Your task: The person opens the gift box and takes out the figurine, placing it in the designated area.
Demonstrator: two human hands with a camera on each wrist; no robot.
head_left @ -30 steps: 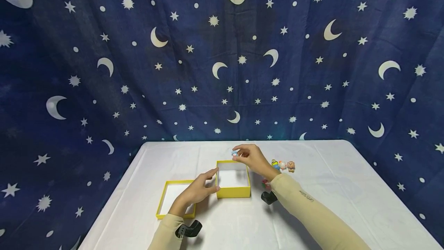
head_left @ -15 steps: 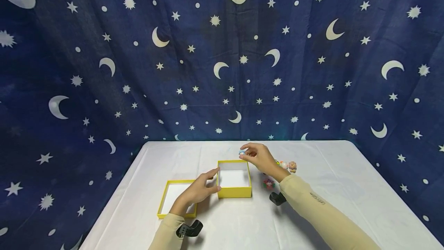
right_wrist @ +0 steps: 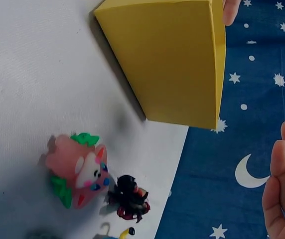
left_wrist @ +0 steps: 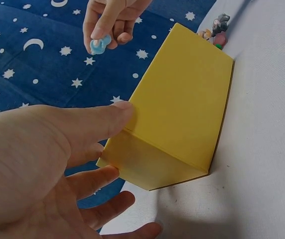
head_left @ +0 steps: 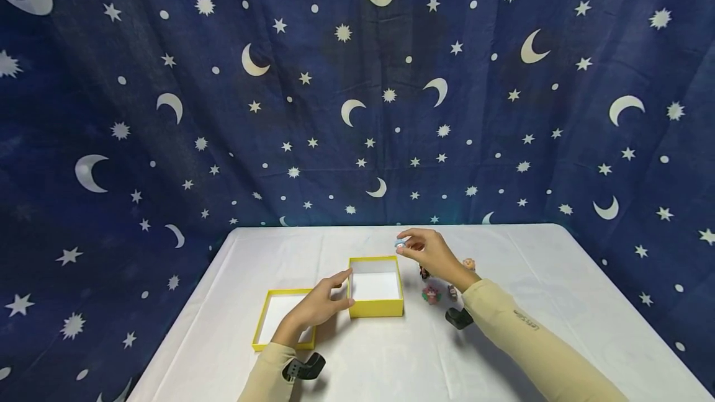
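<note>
My left hand (head_left: 318, 306) rests at the left side of a yellow open-topped box (head_left: 376, 309), its thumb and fingers fairly straight. In the left wrist view, the thumb overlaps the edge of the yellow box (left_wrist: 182, 99) and the fingertips lie by its adjoining side. Beyond the box's back right corner, my right hand (head_left: 432, 254) pinches a small light-blue figurine (head_left: 400, 243) between thumb and fingers, raised above the tabletop. The same blue figurine (left_wrist: 99, 45) shows at the fingertips in the left wrist view, its details too small to read.
A shallow yellow-rimmed lid (head_left: 304, 347) lies left of the box, partly behind the left forearm. Right of the box are a pink figurine with green parts (right_wrist: 77, 172), a dark figurine (right_wrist: 128, 198) and others, some hidden by my right arm. A starry curtain (head_left: 357, 79) hangs behind the table.
My right hand has moved rightward with the blue figurine, from over the box's back edge to beyond its back right corner. The left hand and box stay put.
</note>
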